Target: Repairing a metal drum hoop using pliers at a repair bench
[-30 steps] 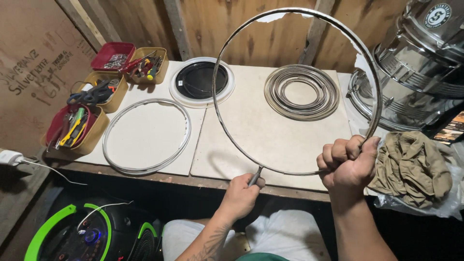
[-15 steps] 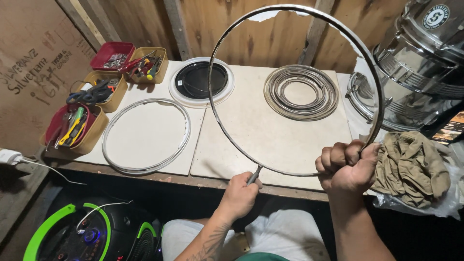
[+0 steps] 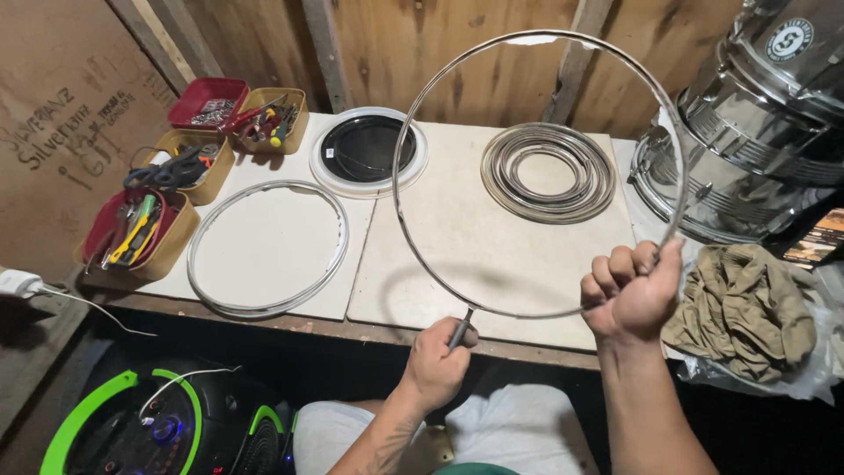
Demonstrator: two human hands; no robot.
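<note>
I hold a big metal hoop (image 3: 413, 132) upright in front of me, above the near edge of the counter (image 3: 492, 255), so I can see through it and along its rim. My right hand (image 3: 629, 295) makes a fist around the hoop's lower right arc, fingers (image 3: 615, 268) curled tight over the metal with the thumb up along it; that grip carries the weight and keeps the ring from tipping. My left hand (image 3: 435, 361) sits lower, just off the counter's near edge, fingers wrapped shut around a slim grey tool (image 3: 461, 330) whose tip meets the hoop's bottom rim.

A second hoop (image 3: 268, 246) lies flat near the left front corner. Behind it sits a round black disc in a white ring (image 3: 367, 149), and towards the back right a stack of nested metal rings (image 3: 547, 171). Trays of hand tools (image 3: 141, 229) line the left edge. A shiny drum shell (image 3: 747, 132) crowds the right side, close to the raised hoop, with a crumpled cloth (image 3: 747, 308) beside my right wrist.
</note>
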